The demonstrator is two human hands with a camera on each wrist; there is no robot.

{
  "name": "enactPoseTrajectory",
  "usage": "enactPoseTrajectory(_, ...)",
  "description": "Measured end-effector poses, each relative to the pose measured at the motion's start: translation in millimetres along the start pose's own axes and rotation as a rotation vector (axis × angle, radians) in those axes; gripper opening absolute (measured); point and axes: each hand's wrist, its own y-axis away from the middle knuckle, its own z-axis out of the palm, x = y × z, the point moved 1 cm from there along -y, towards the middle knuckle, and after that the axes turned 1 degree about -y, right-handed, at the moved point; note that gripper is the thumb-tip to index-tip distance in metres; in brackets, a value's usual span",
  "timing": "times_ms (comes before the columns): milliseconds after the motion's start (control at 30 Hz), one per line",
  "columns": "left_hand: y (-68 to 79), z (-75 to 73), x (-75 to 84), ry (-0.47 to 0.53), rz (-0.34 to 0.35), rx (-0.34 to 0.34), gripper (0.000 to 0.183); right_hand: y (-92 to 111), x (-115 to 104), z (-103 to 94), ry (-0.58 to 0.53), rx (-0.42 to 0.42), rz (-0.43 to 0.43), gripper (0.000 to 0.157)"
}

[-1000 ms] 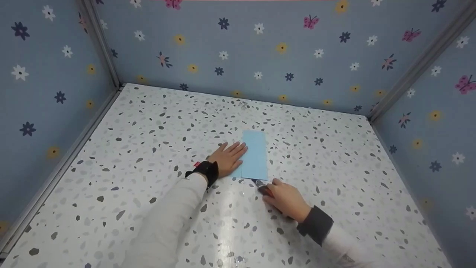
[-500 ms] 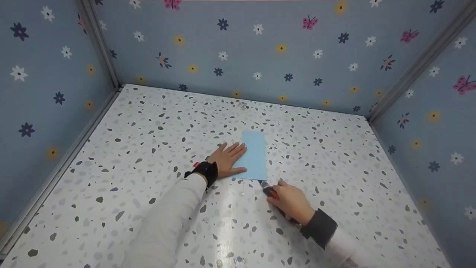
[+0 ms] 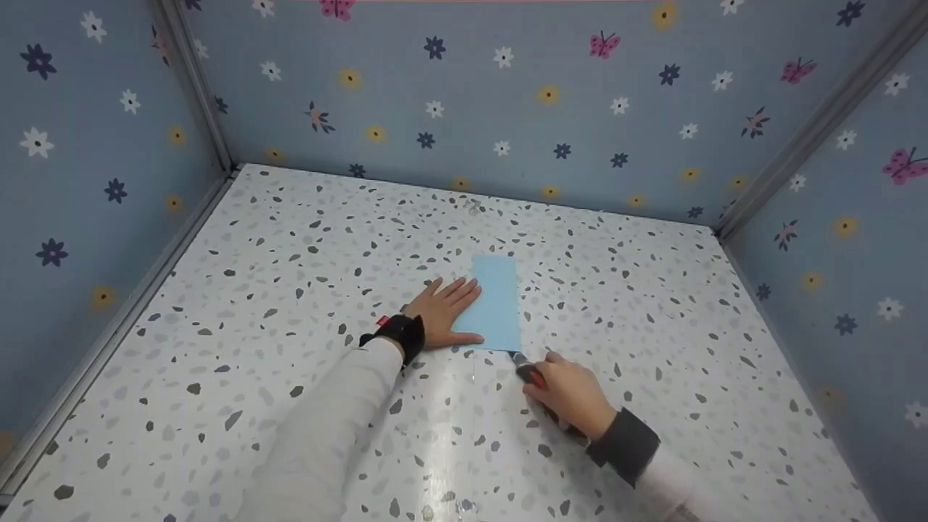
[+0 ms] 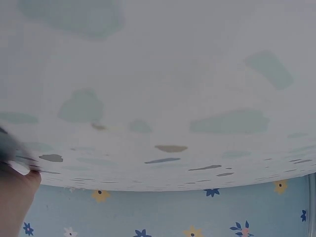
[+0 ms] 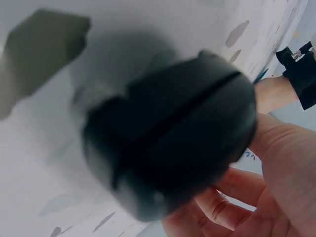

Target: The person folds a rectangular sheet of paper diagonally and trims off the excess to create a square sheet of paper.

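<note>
A light blue sheet of paper [image 3: 496,304] lies on the speckled table in the head view. My left hand [image 3: 446,312] rests flat on its left side, fingers spread and thumb stretched along the near edge. My right hand [image 3: 573,395] grips a utility knife [image 3: 531,375] with a dark and red handle. The knife's tip sits at the paper's near right corner, partly hidden by the paper. In the right wrist view, the handle's black butt end [image 5: 173,133] fills the middle, with curled fingers [image 5: 222,207] below it.
The white table [image 3: 304,239] has grey speckles. Blue flowered panels [image 3: 493,94] rise behind it and at both sides, joined by metal corner posts [image 3: 196,80]. Each wrist wears a black band [image 3: 625,446].
The knife has slid right along the paper's near edge to the corner, my right hand going with it. My left thumb has stretched out over the paper. A line near the paper's left no longer shows.
</note>
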Motion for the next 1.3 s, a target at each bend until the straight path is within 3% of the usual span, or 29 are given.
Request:
enactPoseTrajectory(433,-1.4,2.1,-2.1,0.030,0.002,0.017,0.100,4.8,-2.3,-1.9,0.013,0.046,-0.008,0.027)
enactPoseTrajectory(833,-3.9,4.9,-4.5,0.013,-0.006,0.009,0.102,2.4,-7.3,-1.9,-0.019,0.009,0.089,0.027)
enactPoseTrajectory(1300,0.3,1.2,-1.6,0.043,0.022,0.004,0.099,9.9,-2.0,-1.0,-0.005,0.069,0.044,0.024)
